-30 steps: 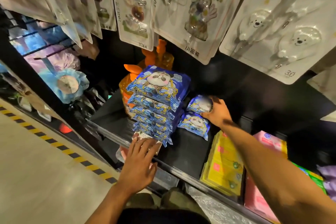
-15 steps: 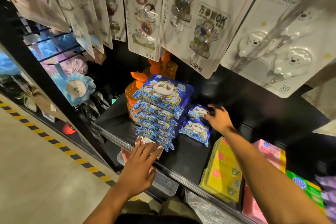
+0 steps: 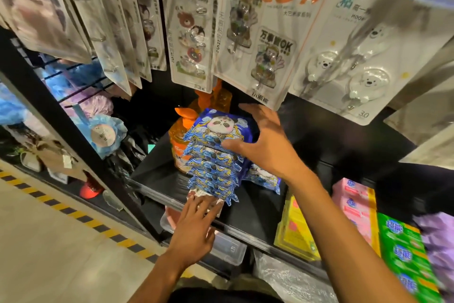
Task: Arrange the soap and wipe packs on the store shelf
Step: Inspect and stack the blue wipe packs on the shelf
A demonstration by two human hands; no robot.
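Head view — Trainee: Where does the work stand?

Instructor: The tall stack of blue panda-printed wipe packs (image 3: 216, 155) stands on the left part of the black shelf board (image 3: 152, 175). The orange pump soap bottle (image 3: 178, 140) is just behind it; contact cannot be confirmed. The person's right hand (image 3: 265, 148) is spread and arched over the top pack, fingertips on its right side, not closed round it. The left hand (image 3: 194, 226) presses straight fingers flat on a pale crinkled pack (image 3: 196, 195) at the stack's foot.

Trainee: How is the step best done?

Instructor: It reads as squaring the stack. The left hand should brace the base while the right presses evenly down. A push forward is to be avoided, because the stack already leans toward the shelf's front rail (image 3: 245, 230) and could spill over it.

Trainee: Clearances?

Instructor: The hanging white hook cards (image 3: 260, 57) sit close above the right hand, so lifting room is small. Loose blue packs (image 3: 269, 177), partly hidden by the wrist, lie just right of the stack. Bare board follows, then yellow boxes (image 3: 294, 231). Left of the stack the board is bare.
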